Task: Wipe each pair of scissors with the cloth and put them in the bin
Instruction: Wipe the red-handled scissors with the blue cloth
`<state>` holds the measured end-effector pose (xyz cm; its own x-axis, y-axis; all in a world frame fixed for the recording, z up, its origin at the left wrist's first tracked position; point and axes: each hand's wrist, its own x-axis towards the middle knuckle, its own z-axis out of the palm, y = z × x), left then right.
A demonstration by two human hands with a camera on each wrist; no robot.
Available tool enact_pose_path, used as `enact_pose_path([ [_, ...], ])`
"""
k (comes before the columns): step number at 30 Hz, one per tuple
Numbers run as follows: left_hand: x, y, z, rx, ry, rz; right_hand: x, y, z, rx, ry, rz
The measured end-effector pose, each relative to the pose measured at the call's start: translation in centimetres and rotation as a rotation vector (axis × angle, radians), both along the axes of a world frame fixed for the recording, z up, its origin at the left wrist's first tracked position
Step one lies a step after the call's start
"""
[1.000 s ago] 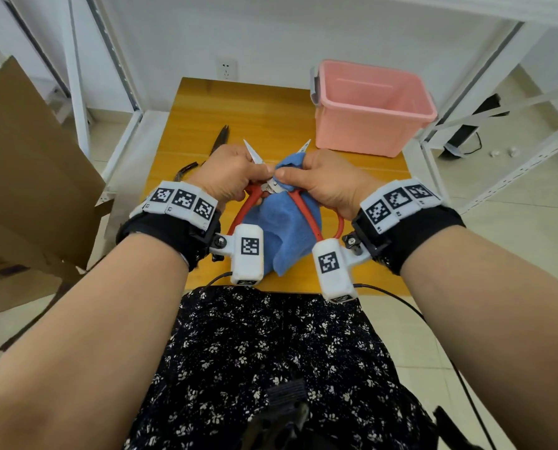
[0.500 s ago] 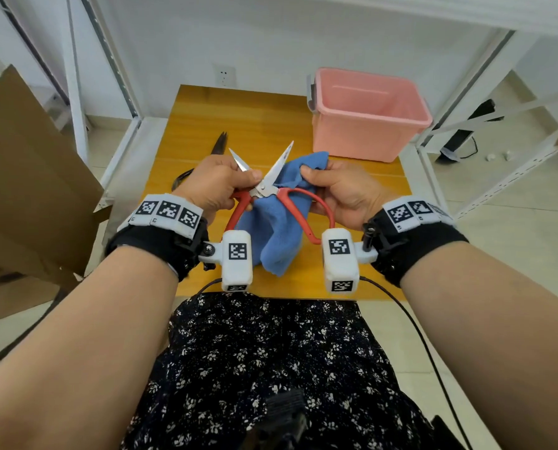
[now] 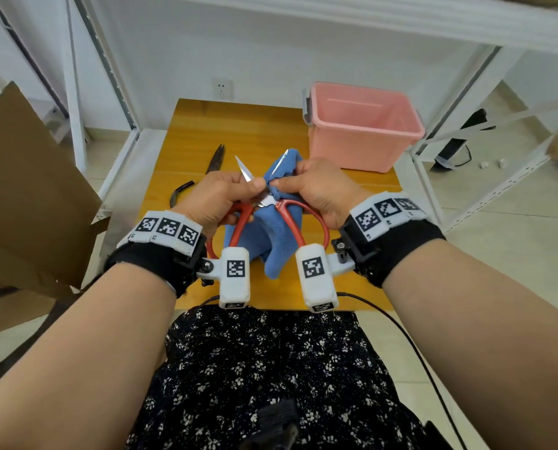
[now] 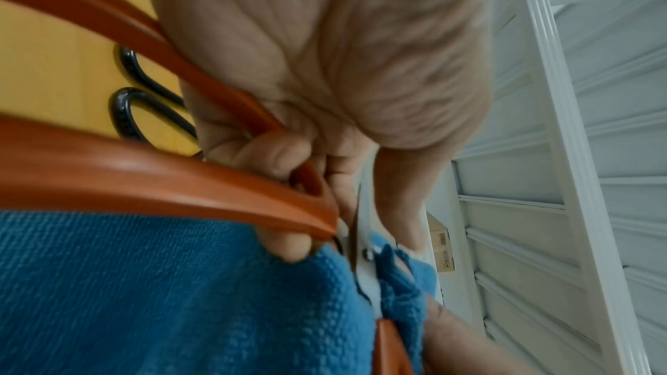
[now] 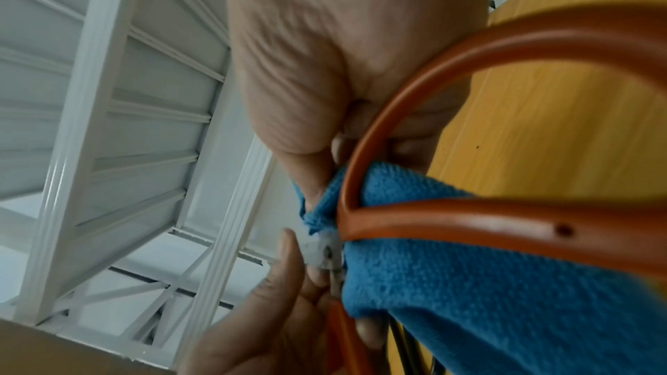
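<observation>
The red-handled steel scissors are held open above the wooden bench — left hand curled round one handle, right hand pinching the blue terry cloth over one blade. Beyond the right grip stands the pink plastic bin; black scissors lie beyond the left.

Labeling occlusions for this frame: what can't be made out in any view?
- Pink bin: its floor is hidden in the head view by its near wall, so its contents cannot be told.
- Black scissors: left hand covers their middle in the head view; the left wrist view shows only the handle loops.
- Red scissors: right blade wrapped in the blue cloth under the right hand.
- Both wrist views: blurred up close.
</observation>
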<state>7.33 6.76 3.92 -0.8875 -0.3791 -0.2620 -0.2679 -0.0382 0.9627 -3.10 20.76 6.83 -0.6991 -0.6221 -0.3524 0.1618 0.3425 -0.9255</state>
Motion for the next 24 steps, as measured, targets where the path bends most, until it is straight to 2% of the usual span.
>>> enact_pose_path([
  [4,0.0,0.3,-0.1,-0.050,-0.014,-0.012,0.2,-0.2,-0.1,0.025,0.055,-0.013],
  [11,-0.2,0.9,0.4,-0.025,-0.013,-0.024,0.6,-1.1,-0.9,0.146,0.357,-0.049],
  [14,-0.2,1.0,0.5,-0.022,-0.034,-0.018,0.6,-1.1,-1.2,0.166,0.393,-0.109],
  [19,-0.1,0.9,0.6,-0.031,-0.063,0.002,0.7,-0.7,-1.7,0.114,0.301,-0.095],
  [24,0.0,1.6,0.8,-0.003,-0.053,0.021,1.0,-0.9,-1.4,0.161,0.426,-0.100],
])
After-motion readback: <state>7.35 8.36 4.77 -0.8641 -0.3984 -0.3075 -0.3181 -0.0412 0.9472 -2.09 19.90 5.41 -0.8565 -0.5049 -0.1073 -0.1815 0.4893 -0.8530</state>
